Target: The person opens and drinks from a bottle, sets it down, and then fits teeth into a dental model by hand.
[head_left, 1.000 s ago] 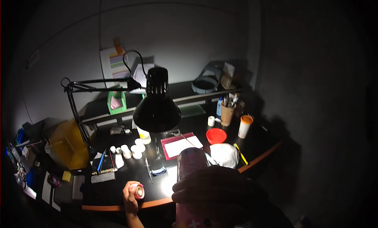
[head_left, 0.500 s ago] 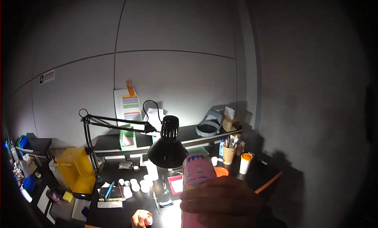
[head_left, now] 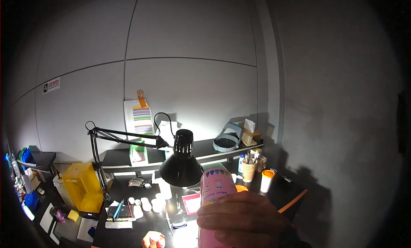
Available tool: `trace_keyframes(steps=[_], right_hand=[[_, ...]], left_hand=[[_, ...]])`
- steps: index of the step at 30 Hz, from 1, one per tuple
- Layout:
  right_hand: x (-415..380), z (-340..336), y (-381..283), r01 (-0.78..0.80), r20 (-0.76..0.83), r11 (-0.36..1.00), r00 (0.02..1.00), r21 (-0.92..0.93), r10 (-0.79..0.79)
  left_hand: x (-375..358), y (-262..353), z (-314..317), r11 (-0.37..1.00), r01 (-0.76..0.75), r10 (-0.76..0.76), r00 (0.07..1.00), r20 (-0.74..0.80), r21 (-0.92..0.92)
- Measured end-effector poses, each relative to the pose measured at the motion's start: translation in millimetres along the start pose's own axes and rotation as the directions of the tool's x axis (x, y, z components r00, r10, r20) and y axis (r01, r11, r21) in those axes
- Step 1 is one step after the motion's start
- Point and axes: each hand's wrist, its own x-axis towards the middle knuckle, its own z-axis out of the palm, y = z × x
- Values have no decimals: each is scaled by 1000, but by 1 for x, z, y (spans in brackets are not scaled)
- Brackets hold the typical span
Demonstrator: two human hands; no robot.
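My right hand point(head_left: 246, 216) is wrapped round a pink bottle point(head_left: 217, 186), held up close in front of the camera. The bottle carries upside-down lettering and a row of blue pennant shapes near its far end; its near end runs out of view at the bottom. Low in the view, over the front of the desk, my left hand point(head_left: 147, 238) is closed on a small round red piece point(head_left: 161, 240) that looks like a cap. Behind the bottle, an orange dish point(head_left: 242, 188) is partly hidden.
A black desk lamp point(head_left: 183, 158) reaches over the black desk point(head_left: 128, 237). White jars point(head_left: 157, 205), tweezers point(head_left: 169, 223) and a pink-framed card point(head_left: 192, 203) lie beneath it. A brush cup point(head_left: 248, 171) and white tumbler point(head_left: 267, 182) stand right, a yellow box point(head_left: 81, 186) left.
The view has shifted slightly, so the desk things sit a little lower. My left hand is slightly lower in view. My right hand still grips the bottle in nearly the same place.
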Motion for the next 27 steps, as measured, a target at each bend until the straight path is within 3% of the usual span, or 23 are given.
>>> trace_keyframes(steps=[3,6,9,17,21,23,25,27], right_hand=[[-10,-2,1,-93,26,996,995,13,92],[-28,-10,-9,-271,114,962,955,-29,273],[-52,2,-23,-431,95,902,899,12,428],[-147,23,-58,-839,299,473,540,270,787],[-206,38,-94,-919,445,270,378,287,812],[-226,37,-109,-958,509,171,268,228,818],[-244,34,-119,-978,567,49,158,202,808],[-251,30,-123,-978,504,89,175,191,846]], left_hand=[[0,5,3,998,-60,60,998,-18,10],[-4,17,6,991,-131,132,990,-46,22],[-17,29,7,985,-170,171,983,-67,15],[-65,126,44,998,-28,27,999,-24,-64],[-79,142,77,995,-95,95,983,156,-7],[-72,141,97,965,-250,197,888,416,77],[-57,147,122,911,-394,233,734,638,120],[-56,138,151,851,-497,254,674,694,171]])
